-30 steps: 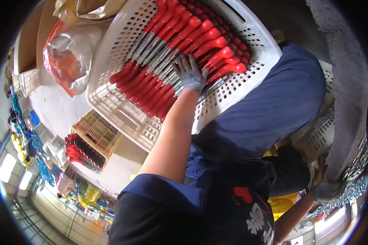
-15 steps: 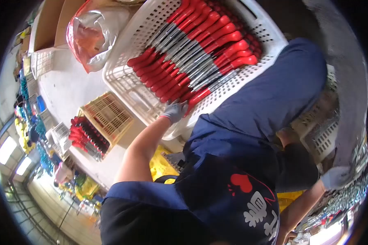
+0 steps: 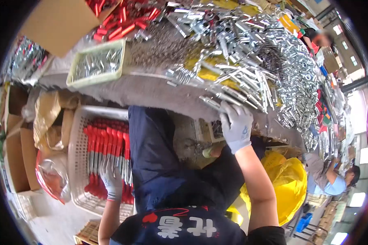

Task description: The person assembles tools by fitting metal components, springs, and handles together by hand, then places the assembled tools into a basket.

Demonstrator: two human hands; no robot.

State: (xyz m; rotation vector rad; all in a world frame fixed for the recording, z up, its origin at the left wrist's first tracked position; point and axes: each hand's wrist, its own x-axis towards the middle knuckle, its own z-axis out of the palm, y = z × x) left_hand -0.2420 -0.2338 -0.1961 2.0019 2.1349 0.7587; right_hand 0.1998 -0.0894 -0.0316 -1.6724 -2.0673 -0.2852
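Both hands have shifted since the earlier frame. The left hand in a pale grey glove (image 3: 111,179) has passed from the red ends near the crate's corner to the steel midsections of the long red-handled metal tools (image 3: 109,143). The right hand in a matching glove (image 3: 236,127) is now at the front edge of the grey cloth-topped worktable (image 3: 147,90), beside the loose slim silver metal rods (image 3: 237,94). The view has turned toward the worktable.

Location: the tools lie side by side inside the white perforated plastic crate (image 3: 77,151), left of the person's leg.

Grip: the left fingers are extended along the tools, with no visible clasp on any one. Whether the right fingers hold a rod cannot be told; the fingertips are at the rods.

Step in hand, as judged: handling the packed row on the left while reaching to the rods on the right. A sound pick there would call for separating one rod from its crossed neighbours.

Count: gloved hands, two; crate with tools, one; pale green plastic tray of small metal parts (image 3: 95,81), one; co-workers at right, two visible. Tools: at least six in the upper row, remainder overlapped. Rods: too tangled to count.
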